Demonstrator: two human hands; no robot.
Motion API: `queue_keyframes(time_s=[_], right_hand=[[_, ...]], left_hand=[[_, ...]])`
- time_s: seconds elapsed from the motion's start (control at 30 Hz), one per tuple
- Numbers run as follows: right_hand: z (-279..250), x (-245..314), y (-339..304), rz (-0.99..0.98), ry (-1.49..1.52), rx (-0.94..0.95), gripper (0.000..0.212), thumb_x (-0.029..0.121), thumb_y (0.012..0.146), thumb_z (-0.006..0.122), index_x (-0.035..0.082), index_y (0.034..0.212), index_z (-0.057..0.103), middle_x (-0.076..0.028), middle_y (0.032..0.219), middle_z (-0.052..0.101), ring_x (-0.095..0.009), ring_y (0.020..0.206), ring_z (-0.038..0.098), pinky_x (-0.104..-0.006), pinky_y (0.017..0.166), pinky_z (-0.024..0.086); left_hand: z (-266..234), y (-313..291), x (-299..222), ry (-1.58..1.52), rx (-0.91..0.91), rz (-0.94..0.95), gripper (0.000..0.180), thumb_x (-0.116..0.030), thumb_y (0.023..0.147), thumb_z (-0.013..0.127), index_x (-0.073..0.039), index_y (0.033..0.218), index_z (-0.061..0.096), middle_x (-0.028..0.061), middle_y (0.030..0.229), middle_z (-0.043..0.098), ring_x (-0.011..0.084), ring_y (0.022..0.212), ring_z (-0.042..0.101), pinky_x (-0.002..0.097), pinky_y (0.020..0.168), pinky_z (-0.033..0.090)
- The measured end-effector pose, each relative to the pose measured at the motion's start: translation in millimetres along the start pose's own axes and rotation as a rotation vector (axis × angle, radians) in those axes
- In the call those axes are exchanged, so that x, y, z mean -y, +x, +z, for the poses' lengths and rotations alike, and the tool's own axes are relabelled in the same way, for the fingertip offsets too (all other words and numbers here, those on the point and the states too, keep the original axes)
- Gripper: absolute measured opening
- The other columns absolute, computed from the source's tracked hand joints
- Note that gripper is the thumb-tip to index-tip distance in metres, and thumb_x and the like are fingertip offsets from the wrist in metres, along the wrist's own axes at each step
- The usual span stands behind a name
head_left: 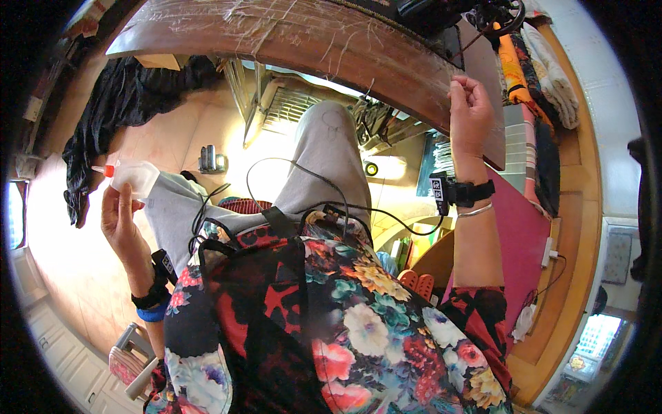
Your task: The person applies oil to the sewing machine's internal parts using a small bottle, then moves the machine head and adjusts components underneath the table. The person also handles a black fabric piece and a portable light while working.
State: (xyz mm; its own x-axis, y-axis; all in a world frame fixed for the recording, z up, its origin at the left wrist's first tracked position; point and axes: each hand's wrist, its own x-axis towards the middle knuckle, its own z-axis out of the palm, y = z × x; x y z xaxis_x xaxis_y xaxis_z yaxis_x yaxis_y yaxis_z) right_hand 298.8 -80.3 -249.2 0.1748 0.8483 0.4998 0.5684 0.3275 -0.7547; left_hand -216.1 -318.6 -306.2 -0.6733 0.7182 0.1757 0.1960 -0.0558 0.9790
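Head view, looking down over a floral-print garment and grey trousers. The left hand was raised at the person's left, its fingers curled closed around a small translucent squeeze bottle. The bottle lay roughly horizontal, its orange nozzle pointing outward, away from the body and well apart from the table. The right hand was lifted to the near edge of the scratched wooden table, fingertips pinched together; they appeared to grip a fine thread, though this was too thin to confirm. A black wrist-mounted device sat on that forearm beside a silver bangle, and a black cable trailed from it across the lap. A treadle frame stood beneath the table, dark cloth lay heaped on the floor at left, and folded fabrics were stacked at the right.

Risk, as judged: with the bottle held sideways, any tightening of the left-hand grip could have discharged its contents onto the trousers or floor. The slack cable could have snagged on the knee as the right arm moved.
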Motion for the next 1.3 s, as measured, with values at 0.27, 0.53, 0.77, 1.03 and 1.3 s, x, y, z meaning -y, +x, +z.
queue_keyframes(time_s=[0.27,0.53,0.77,1.03,1.3], right_hand=[[0.7,0.3,-0.8,-0.038,-0.06,-0.021,0.012,0.012,0.095,0.068,0.004,0.102,0.072,-0.002,0.086,0.071,-0.009,0.075,0.064,-0.0254,0.07,0.052],[0.8,1.3,-1.9,-0.042,-0.037,-0.022,0.012,0.013,0.094,0.068,0.003,0.102,0.071,-0.001,0.084,0.07,-0.009,0.074,0.064,-0.0253,0.07,0.052],[0.4,4.8,-3.9,0.011,-0.049,-0.008,0.012,0.012,0.095,0.067,0.003,0.102,0.071,-0.001,0.083,0.069,-0.009,0.074,0.063,-0.0251,0.069,0.051],[0.1,8.1,-4.6,0.005,-0.109,-0.024,0.013,0.012,0.094,0.067,0.003,0.103,0.072,-0.002,0.085,0.071,-0.009,0.076,0.064,-0.0257,0.07,0.052],[2.0,8.8,-5.2,0.0,-0.108,-0.035,0.012,0.011,0.095,0.066,0.003,0.103,0.071,-0.003,0.087,0.072,-0.009,0.077,0.066,-0.0251,0.07,0.052]], left_hand=[[-3.3,0.3,6.0,-0.019,0.0,-0.005,0.024,-0.017,0.1,0.068,-0.003,0.119,0.071,0.0051,0.108,0.073,0.0096,0.089,0.064,0.0259,0.075,0.051],[-0.9,-1.0,1.1,0.006,0.031,0.01,0.025,-0.019,0.1,0.068,-0.003,0.118,0.071,0.0049,0.108,0.072,0.0098,0.091,0.065,0.0261,0.075,0.051],[1.3,-0.4,0.0,-0.004,0.025,0.012,0.025,-0.017,0.1,0.068,-0.002,0.119,0.071,0.005,0.107,0.072,0.0097,0.088,0.064,0.0252,0.073,0.05],[-0.3,-2.1,-0.5,0.004,0.032,0.015,0.024,-0.018,0.1,0.069,-0.003,0.118,0.071,0.0033,0.106,0.072,0.0076,0.085,0.062,0.0247,0.073,0.049],[-4.2,-3.0,2.4,-0.009,0.018,0.014,0.022,-0.015,0.099,0.069,-0.002,0.117,0.071,0.0025,0.104,0.072,0.0071,0.082,0.061,0.0233,0.072,0.048]])
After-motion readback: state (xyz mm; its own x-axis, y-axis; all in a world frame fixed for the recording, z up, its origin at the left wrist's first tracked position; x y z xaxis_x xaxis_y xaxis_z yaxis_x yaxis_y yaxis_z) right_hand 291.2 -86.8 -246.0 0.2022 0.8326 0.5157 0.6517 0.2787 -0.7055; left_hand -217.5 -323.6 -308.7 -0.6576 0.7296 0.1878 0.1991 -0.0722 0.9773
